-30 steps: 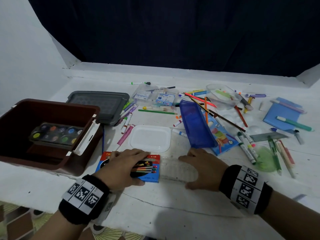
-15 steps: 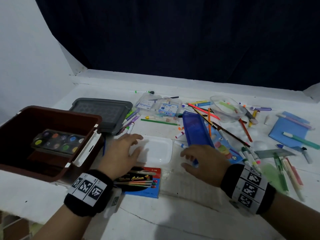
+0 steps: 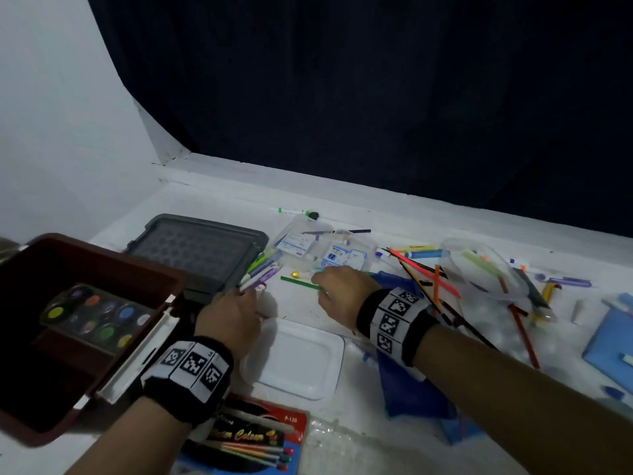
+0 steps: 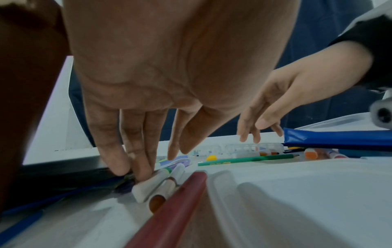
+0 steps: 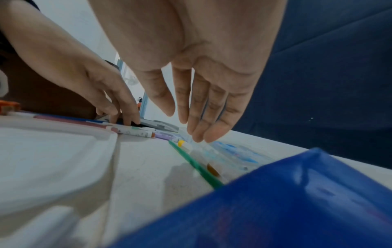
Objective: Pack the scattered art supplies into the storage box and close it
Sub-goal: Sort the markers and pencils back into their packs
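Observation:
The brown storage box (image 3: 102, 265) stands open at the left with a paint palette (image 3: 96, 317) inside; its grey lid (image 3: 202, 248) lies behind it. My left hand (image 3: 229, 313) reaches flat to a bunch of markers (image 3: 263, 272) beside the lid, and its straight fingertips (image 4: 146, 174) press on a white marker (image 4: 157, 182). My right hand (image 3: 339, 289) hovers open, fingers (image 5: 199, 127) straight, just above a green pencil (image 3: 299, 282) and the clear crayon boxes (image 3: 329, 252). Neither hand holds anything.
A white tray lid (image 3: 301, 361) lies between my wrists, with a coloured-pencil pack (image 3: 253, 437) in front of it. A blue pencil case (image 3: 411, 389) sits under my right forearm. Pencils, markers and a clear container (image 3: 479, 269) are scattered to the right.
Both hands left the pencil pack and clear ruler at the front edge and moved forward. The left went to the markers, the right to the green pencil.

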A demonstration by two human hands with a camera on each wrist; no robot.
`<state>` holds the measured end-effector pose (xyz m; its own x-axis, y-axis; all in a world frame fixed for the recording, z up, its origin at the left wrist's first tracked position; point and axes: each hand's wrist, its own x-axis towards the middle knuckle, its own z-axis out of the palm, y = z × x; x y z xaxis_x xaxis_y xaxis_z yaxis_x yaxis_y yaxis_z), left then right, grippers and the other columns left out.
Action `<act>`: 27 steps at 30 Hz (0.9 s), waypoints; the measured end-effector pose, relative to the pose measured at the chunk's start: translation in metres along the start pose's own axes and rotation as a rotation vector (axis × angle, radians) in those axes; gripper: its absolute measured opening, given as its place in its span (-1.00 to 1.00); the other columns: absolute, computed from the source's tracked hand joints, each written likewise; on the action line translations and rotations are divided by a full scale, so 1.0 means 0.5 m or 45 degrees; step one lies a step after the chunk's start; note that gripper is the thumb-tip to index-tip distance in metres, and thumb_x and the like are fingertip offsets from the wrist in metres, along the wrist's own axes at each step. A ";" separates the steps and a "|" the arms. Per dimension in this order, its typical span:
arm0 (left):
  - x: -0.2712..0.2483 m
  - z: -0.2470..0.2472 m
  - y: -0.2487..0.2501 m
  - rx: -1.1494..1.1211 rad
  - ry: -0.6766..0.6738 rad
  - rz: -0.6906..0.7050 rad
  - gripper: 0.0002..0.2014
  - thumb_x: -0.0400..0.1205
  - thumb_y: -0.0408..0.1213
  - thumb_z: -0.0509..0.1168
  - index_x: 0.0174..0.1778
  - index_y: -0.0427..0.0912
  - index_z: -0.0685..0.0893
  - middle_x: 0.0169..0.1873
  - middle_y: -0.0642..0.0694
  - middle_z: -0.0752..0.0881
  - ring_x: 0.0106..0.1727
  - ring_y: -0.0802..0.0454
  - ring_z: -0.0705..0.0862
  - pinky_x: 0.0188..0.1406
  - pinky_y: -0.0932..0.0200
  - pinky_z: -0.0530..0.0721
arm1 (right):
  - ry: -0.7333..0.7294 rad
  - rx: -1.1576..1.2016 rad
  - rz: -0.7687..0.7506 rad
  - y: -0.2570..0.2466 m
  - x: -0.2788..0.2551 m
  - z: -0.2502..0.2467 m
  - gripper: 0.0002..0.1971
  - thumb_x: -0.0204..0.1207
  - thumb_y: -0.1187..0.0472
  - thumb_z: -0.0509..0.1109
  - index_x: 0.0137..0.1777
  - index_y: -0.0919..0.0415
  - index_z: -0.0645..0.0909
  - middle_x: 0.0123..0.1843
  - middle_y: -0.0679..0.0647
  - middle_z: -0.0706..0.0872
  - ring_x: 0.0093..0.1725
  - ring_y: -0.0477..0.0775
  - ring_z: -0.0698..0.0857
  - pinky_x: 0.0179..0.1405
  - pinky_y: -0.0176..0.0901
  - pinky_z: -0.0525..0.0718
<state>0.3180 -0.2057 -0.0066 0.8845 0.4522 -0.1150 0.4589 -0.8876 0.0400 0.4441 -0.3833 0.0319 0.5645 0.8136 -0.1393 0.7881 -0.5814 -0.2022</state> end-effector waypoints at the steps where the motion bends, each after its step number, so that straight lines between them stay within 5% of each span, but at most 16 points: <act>1: 0.003 -0.001 0.000 0.011 -0.010 -0.001 -0.52 0.68 -0.08 0.20 0.57 0.12 0.43 0.31 -0.14 0.67 0.30 -0.23 0.65 0.17 -0.04 0.65 | -0.017 -0.007 -0.024 0.000 0.017 0.000 -0.67 0.67 0.22 0.14 0.36 0.21 0.55 0.33 0.17 0.62 0.28 0.23 0.59 0.19 0.01 0.59; 11: 0.014 -0.011 0.005 -0.047 -0.049 0.081 -0.60 0.65 -0.12 0.27 0.44 0.10 0.53 0.20 -0.14 0.64 0.21 -0.21 0.70 0.07 0.00 0.65 | -0.066 -0.346 -0.146 -0.026 0.126 0.018 -0.72 0.58 0.41 0.21 0.28 0.31 0.50 0.22 0.24 0.53 0.18 0.32 0.58 -0.20 0.03 0.47; 20: 0.025 -0.010 -0.009 -0.342 -0.009 0.075 -0.61 0.56 -0.23 0.40 0.33 0.02 0.65 0.16 -0.20 0.66 0.19 -0.25 0.68 0.12 0.05 0.61 | -0.074 -0.390 -0.063 -0.030 0.129 0.012 -0.67 0.55 0.43 0.23 0.31 0.25 0.46 0.25 0.21 0.50 0.26 0.28 0.52 -0.19 -0.01 0.41; 27: -0.006 -0.049 0.003 -0.608 0.267 0.308 -0.44 0.37 -0.59 0.38 0.29 -0.11 0.74 0.00 -0.32 0.78 -0.01 -0.34 0.76 -0.11 0.15 0.62 | 0.360 -0.133 -0.065 -0.034 0.031 -0.023 -0.80 0.61 0.36 0.19 0.18 0.16 0.47 0.09 0.10 0.58 0.13 0.20 0.54 -0.26 -0.01 0.45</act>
<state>0.3183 -0.2064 0.0182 0.9444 0.2921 0.1506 0.1854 -0.8519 0.4898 0.4423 -0.3607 0.0443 0.5577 0.8169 0.1471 0.8301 -0.5488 -0.0991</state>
